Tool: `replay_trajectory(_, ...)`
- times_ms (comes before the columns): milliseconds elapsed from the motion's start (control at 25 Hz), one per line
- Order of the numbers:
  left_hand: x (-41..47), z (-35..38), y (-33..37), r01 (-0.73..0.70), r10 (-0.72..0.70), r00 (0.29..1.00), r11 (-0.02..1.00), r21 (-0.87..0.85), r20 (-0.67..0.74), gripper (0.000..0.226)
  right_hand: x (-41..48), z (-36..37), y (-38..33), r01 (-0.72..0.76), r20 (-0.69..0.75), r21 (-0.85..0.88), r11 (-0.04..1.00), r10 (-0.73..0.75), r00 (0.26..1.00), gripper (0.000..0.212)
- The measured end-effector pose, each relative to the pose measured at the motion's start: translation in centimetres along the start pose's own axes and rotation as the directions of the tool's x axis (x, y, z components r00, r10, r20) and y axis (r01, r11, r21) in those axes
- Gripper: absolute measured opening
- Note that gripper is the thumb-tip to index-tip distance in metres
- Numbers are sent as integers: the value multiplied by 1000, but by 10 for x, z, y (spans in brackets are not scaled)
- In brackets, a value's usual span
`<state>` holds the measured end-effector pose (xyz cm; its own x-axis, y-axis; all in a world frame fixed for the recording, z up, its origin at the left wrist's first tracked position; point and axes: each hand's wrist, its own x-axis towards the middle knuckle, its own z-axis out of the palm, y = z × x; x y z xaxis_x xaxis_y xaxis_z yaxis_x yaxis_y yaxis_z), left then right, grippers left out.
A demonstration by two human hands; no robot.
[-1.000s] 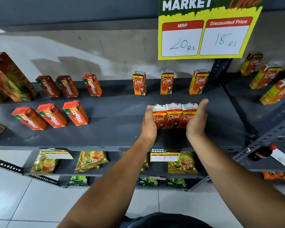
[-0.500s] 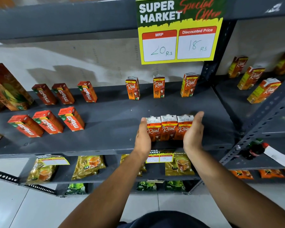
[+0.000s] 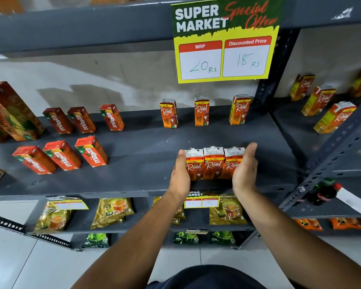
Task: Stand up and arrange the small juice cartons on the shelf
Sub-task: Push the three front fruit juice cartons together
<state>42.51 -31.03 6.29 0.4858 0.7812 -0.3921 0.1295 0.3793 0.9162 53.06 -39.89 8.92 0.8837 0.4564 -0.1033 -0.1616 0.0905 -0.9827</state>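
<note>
Head view:
Front cartons (image 3: 214,163): 3 small Real juice cartons, upright, side by side & touching, near front edge of grey shelf (image 3: 133,163).
L hand (image 3: 180,174): flat vs left carton's outer side, fingers straight, grip open.
R hand (image 3: 244,170): flat vs right carton's outer side, grip open too.
Back cartons (image 3: 201,111): 3 Real, upright, spaced apart at rear.
Maaza cartons (image 3: 61,155): 2 rows, left part of shelf.
Price sign (image 3: 225,42): hangs above, 20 / 18 Rs.

Grey metal shelf (image 3: 133,163): upright Real cartons (image 3: 214,163), Maaza cartons (image 3: 61,157).
</note>
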Motion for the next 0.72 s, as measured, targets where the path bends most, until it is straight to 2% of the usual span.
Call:
replay_trajectory(160, -1, -2, 0, -1, 1, 1000, 1000, 4, 18, 61, 10, 1, 9, 18, -12, -6, 1000, -18, 1000, 41)
replay_trajectory(440, -1, -1, -2, 5, -5, 1000, 1000, -3, 31, 63, 6, 6, 5, 18, -105, 31, 999, -14, 994, 33)
replay_trajectory(720, 0, -1, -4, -6, 6, 1000, 1000, 5, 19, 67, 7, 7, 8, 78, -79, 28, 997, -75, 994, 36)
